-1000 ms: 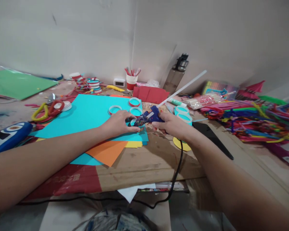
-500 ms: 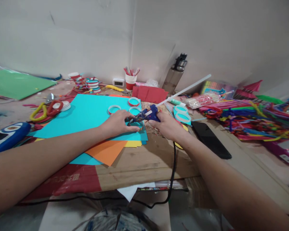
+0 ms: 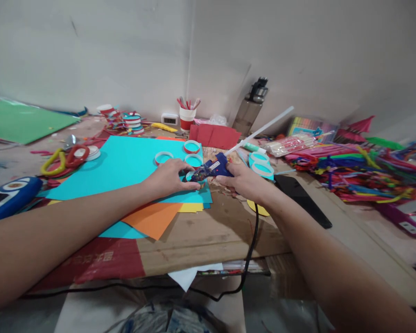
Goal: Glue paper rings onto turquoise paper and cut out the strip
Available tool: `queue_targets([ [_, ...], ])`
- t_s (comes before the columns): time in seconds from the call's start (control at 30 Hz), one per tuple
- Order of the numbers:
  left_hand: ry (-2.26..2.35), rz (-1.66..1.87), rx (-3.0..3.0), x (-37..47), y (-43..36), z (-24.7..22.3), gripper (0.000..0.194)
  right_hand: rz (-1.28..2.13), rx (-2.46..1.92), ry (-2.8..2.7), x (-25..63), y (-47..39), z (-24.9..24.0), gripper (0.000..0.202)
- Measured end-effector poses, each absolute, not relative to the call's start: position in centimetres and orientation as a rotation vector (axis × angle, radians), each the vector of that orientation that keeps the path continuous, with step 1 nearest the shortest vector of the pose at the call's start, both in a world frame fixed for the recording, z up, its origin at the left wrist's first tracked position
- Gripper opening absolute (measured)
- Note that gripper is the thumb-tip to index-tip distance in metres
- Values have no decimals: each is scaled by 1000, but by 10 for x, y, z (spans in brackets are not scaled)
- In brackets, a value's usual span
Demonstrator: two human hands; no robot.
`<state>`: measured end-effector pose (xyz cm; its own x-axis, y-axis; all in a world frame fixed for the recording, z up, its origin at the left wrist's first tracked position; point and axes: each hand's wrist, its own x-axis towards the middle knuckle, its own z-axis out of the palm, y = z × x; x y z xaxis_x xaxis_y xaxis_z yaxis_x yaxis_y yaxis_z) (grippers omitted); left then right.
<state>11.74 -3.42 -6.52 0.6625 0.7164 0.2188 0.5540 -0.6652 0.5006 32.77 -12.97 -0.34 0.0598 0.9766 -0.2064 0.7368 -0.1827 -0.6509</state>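
Just right of the left hand (image 3: 164, 179), which holds a ring (image 3: 189, 175) between thumb and fingers, sits a glue gun (image 3: 215, 166), grasped by the right hand (image 3: 243, 182). Beyond the left hand, three more rings (image 3: 192, 151) rest on a blue sheet (image 3: 128, 159).

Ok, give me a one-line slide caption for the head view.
The right hand holds a blue glue gun at a small ring by the left hand, over turquoise paper.

Glue gun (image 3: 218, 165) in right fingers (image 3: 226, 180)
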Motion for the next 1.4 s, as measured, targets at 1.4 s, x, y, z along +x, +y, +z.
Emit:
queue_targets([
  [1.4,1024,592,2474,118,-32,-68,57,457,-2016,-1954,327,-127,-6,21],
])
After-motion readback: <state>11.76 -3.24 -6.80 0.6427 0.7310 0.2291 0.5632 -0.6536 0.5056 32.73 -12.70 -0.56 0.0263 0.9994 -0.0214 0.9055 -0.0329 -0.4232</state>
